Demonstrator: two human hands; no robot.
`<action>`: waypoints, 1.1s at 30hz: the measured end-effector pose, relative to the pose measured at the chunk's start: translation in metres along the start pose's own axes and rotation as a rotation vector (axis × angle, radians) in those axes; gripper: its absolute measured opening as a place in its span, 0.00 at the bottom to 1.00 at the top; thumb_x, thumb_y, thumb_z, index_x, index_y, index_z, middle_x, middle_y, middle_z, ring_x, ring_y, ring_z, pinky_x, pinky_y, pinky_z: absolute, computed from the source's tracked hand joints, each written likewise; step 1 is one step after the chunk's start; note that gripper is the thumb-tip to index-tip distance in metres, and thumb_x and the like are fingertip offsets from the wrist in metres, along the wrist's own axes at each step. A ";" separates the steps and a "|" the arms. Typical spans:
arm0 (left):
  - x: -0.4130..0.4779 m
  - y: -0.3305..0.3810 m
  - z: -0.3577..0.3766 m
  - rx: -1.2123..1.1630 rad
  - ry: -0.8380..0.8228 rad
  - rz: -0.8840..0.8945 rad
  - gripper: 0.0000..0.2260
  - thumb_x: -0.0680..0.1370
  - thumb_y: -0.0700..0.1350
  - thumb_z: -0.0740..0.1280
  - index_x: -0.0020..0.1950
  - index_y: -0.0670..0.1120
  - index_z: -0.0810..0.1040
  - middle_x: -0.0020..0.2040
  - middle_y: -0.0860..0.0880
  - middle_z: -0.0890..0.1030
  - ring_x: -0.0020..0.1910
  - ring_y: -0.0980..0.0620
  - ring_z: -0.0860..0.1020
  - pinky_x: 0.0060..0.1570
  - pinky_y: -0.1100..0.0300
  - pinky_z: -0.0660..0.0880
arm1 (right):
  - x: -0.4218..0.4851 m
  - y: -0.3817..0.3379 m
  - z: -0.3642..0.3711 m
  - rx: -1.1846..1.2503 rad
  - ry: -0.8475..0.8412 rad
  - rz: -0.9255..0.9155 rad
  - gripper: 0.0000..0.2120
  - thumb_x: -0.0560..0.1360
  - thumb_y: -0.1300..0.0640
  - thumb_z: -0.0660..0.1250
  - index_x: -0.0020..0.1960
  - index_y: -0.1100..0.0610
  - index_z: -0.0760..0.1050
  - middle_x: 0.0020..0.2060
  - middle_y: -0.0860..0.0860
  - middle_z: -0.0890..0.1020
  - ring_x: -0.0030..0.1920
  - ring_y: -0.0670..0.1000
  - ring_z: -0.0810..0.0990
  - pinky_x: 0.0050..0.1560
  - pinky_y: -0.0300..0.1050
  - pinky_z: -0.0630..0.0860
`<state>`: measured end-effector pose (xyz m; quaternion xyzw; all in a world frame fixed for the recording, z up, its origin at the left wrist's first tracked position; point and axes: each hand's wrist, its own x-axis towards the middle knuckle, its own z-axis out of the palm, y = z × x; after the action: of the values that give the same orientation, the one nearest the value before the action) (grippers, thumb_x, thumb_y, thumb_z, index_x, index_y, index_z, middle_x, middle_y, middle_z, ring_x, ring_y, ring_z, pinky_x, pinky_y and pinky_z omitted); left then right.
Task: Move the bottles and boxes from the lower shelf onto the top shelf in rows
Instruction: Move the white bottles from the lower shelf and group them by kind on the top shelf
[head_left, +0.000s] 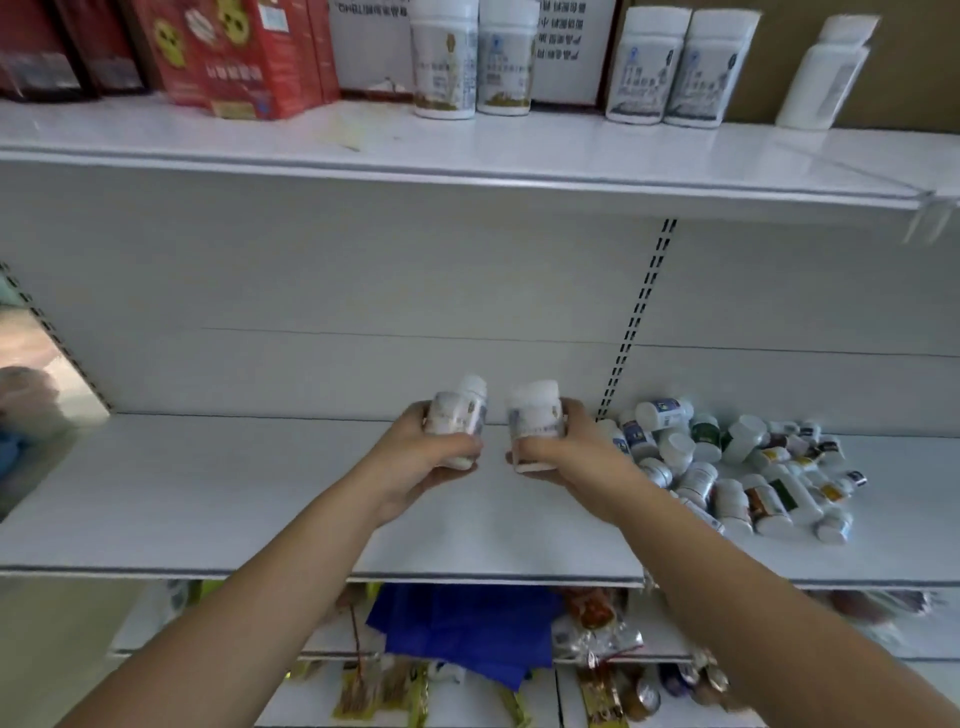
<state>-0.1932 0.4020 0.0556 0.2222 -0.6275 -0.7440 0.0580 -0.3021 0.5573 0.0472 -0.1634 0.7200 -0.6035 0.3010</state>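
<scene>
My left hand (415, 457) grips a white bottle (460, 410) with a pale label, tilted a little to the right. My right hand (566, 452) grips a second white bottle (535, 415), held upright. Both are held side by side just above the lower shelf (208, 499). A heap of several small white bottles (727, 467) lies on that shelf to the right of my right hand. On the top shelf (519, 156) stand two white bottles (472, 62), a second pair (670, 67) and a single bottle (826, 73), with red boxes (228, 52) at the left.
A slotted upright (634, 322) runs down the back panel between the two shelf bays. A framed white sign (566, 47) leans behind the top-shelf bottles. Below the lower shelf lie blue packaging (467, 623) and packets of goods.
</scene>
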 end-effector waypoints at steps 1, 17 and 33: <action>-0.015 0.010 0.001 0.006 -0.028 0.022 0.10 0.75 0.34 0.70 0.54 0.43 0.75 0.44 0.44 0.80 0.43 0.48 0.80 0.53 0.52 0.79 | -0.019 -0.012 0.002 -0.006 -0.038 -0.029 0.30 0.66 0.62 0.76 0.63 0.57 0.66 0.54 0.58 0.78 0.52 0.57 0.82 0.55 0.54 0.81; -0.125 0.195 0.005 0.186 -0.076 0.616 0.10 0.62 0.56 0.72 0.44 0.63 0.83 0.45 0.52 0.86 0.49 0.49 0.84 0.58 0.43 0.77 | -0.151 -0.219 -0.010 0.164 -0.079 -0.409 0.10 0.68 0.58 0.69 0.48 0.57 0.75 0.30 0.52 0.83 0.36 0.54 0.83 0.43 0.50 0.83; 0.001 0.320 -0.005 0.590 0.077 0.620 0.24 0.64 0.46 0.77 0.58 0.45 0.76 0.53 0.44 0.83 0.54 0.47 0.83 0.56 0.46 0.80 | 0.033 -0.330 -0.058 -0.492 -0.093 -0.514 0.14 0.73 0.59 0.72 0.58 0.54 0.79 0.54 0.54 0.84 0.56 0.51 0.83 0.59 0.46 0.78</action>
<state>-0.2533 0.3314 0.3615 0.0580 -0.8478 -0.4712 0.2361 -0.4054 0.5103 0.3636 -0.4340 0.7646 -0.4602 0.1235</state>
